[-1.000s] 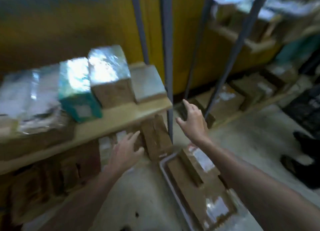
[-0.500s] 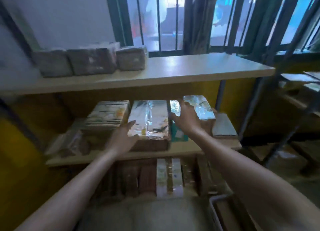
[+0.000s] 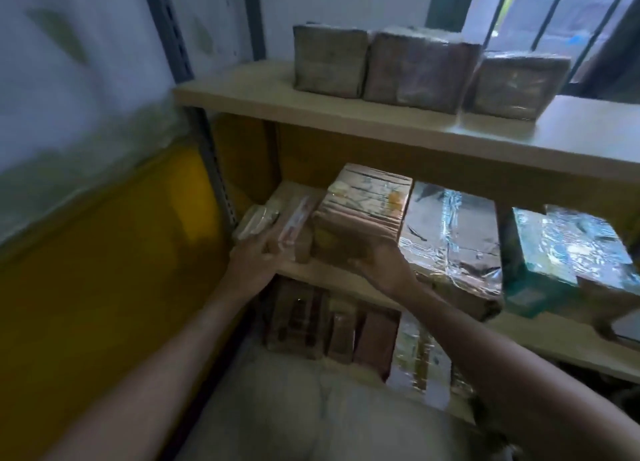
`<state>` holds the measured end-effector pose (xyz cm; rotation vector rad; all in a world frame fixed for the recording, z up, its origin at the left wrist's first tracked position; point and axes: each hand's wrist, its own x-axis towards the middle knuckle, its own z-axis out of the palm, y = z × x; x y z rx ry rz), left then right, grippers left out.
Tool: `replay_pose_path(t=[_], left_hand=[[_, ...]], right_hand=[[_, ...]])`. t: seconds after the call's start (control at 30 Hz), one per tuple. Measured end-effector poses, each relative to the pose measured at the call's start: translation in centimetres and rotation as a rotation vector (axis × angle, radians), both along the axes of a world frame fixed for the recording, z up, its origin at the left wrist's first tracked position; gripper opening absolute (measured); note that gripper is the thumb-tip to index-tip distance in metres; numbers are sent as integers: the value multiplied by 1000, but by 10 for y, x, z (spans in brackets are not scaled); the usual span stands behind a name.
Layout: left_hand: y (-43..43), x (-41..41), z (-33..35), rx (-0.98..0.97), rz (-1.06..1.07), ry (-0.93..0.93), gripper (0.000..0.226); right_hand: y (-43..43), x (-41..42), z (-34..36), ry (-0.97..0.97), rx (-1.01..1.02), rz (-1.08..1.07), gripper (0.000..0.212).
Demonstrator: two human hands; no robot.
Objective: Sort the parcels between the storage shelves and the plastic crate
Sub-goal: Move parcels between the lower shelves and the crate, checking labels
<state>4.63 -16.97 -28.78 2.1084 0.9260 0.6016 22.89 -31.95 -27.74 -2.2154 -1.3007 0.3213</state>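
Observation:
A brown taped parcel point(image 3: 363, 211) sits on the middle shelf point(image 3: 332, 280), second from the left. My right hand point(image 3: 381, 265) grips its front right corner. My left hand point(image 3: 254, 258) rests on the flat brown parcel point(image 3: 294, 214) to its left, fingers curled around the front end. A foil-taped parcel point(image 3: 450, 239) and a teal box point(image 3: 561, 259) lie further right on the same shelf. Three wrapped parcels point(image 3: 419, 69) stand on the top shelf point(image 3: 381, 114). The plastic crate is out of view.
Several upright parcels point(image 3: 332, 325) stand on the floor under the middle shelf. A grey metal upright point(image 3: 211, 169) and a yellow and white wall point(image 3: 104, 252) close off the left. A barred window point(image 3: 554, 17) is behind the top shelf.
The view swung left and closer to the shelf. Both hands moved left along the middle shelf, from the foil parcels to the leftmost brown parcels, and now hold them.

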Motion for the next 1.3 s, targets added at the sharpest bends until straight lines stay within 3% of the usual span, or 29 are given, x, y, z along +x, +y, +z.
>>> replay_pose_path(t=[0.07,0.17,0.33,0.47,0.6,0.7,0.73,0.8,0.9,0.97,1.17,1.23,1.3], left_hand=[[6,-2,-16,-45,31,23,20],[26,-7,-42,-105,61,8,33],[73,-17,-68,-231,177,-66,43],[122,-15,-94,-341,206,-63,48],[164,1,-117,-455,145,-60,51],[187,14,-134,-536,100,-47,50],[192,17,-138,-572,90,-59,54],[195,19,-146,-637,78,-89,63],[193,16,-148,-549,81,-81,65],[194,14,-142,-472,66,-144,67],[205,18,-108,-283,-26,-249,87],[204,23,-94,-349,23,-270,87],[199,24,-84,-485,1,-342,82]], right_hand=[[16,9,-5,-5,-13,42,56],[60,9,-14,50,11,125,55],[138,-12,-49,128,-41,230,24],[189,-21,-80,23,-103,232,22],[230,-28,-101,-108,-136,198,34],[260,-35,-115,-229,-290,223,75],[268,-37,-122,-281,-391,234,79],[275,-41,-133,-388,-517,236,79],[274,-39,-131,-420,-462,191,68],[271,-32,-118,-257,-297,177,51],[267,-6,-56,718,7,156,32],[269,1,-41,916,79,62,26],[269,2,-30,969,76,-10,23]])
